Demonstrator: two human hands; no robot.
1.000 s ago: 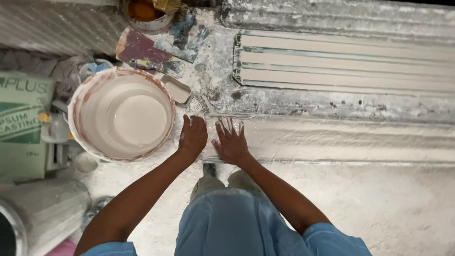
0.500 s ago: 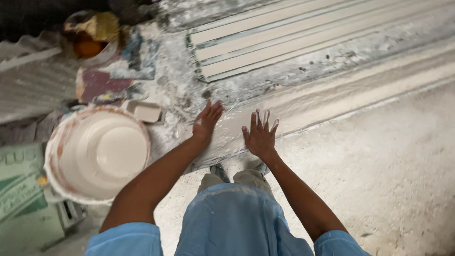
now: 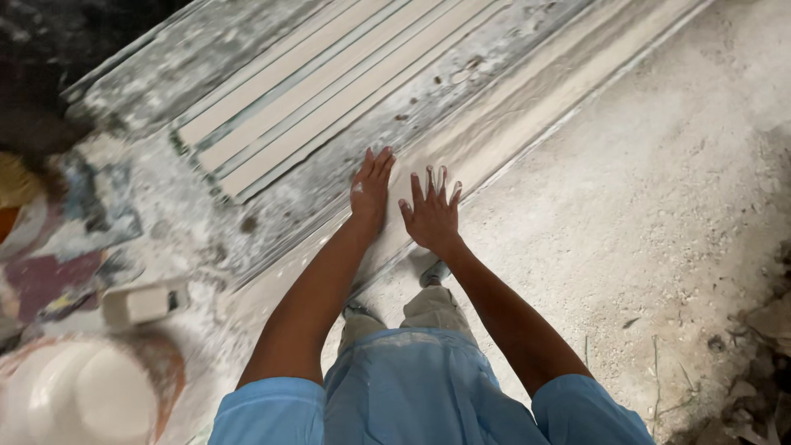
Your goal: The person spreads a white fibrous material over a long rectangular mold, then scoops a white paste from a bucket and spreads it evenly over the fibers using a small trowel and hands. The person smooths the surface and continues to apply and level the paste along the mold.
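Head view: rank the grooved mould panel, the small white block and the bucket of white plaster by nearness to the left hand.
From the left hand:
1. Grooved mould panel, just above and left of it.
2. Small white block, lower left.
3. Bucket of white plaster, bottom left corner.

Head view under soft, even light, brightest on the pale plaster strip (image 3: 527,115) beneath the fingers. The left hand (image 3: 371,191) and right hand (image 3: 432,216) are fairly sharp and cast only faint shadows. Left of the fingers, motion blur smears the white bucket (image 3: 78,395). Far beyond the fingertips, the upper-left corner falls into darkness. No glare.
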